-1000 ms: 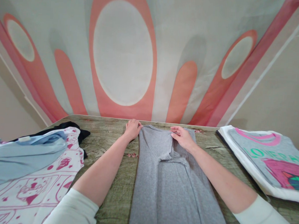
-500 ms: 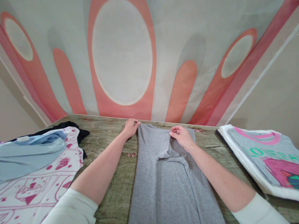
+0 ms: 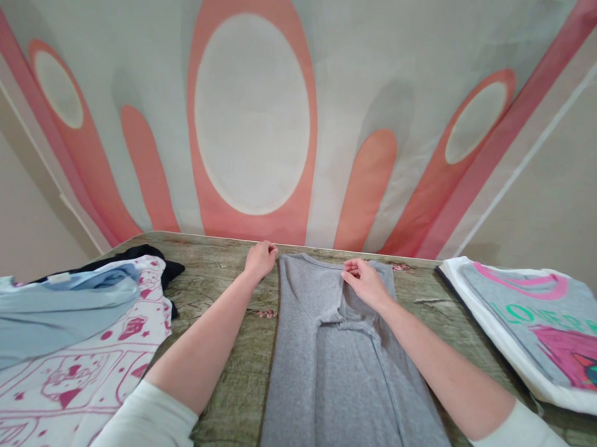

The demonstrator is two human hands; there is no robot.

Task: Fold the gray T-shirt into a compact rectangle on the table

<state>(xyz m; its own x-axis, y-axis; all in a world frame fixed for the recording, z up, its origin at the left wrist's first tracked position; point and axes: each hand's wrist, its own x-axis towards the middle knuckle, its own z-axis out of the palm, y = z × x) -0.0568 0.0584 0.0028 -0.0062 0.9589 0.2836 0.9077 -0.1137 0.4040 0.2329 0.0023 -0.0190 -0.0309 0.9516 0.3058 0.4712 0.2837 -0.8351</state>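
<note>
A grey shirt (image 3: 350,386) lies lengthwise before me, its left side folded inward over the middle and its near end out of frame. Just off its far left corner is my left hand (image 3: 261,260), fingers curled together with no cloth visible in them. My right hand (image 3: 365,282) is at the far end of the shirt, thumb and fingers pinched at the edge of the folded-over layer near the neckline.
On the left, a light blue garment (image 3: 47,330) overlaps a white one with pink print (image 3: 75,378), with black cloth (image 3: 173,273) behind. A folded stack topped by a grey printed shirt (image 3: 524,309) sits on the right. A patterned backdrop (image 3: 334,118) rises behind the wood-patterned tabletop (image 3: 236,354).
My left hand has come slightly away from the shirt's far left corner, which it was pinching. My right hand stays at the fold edge. The view has shifted a little.
</note>
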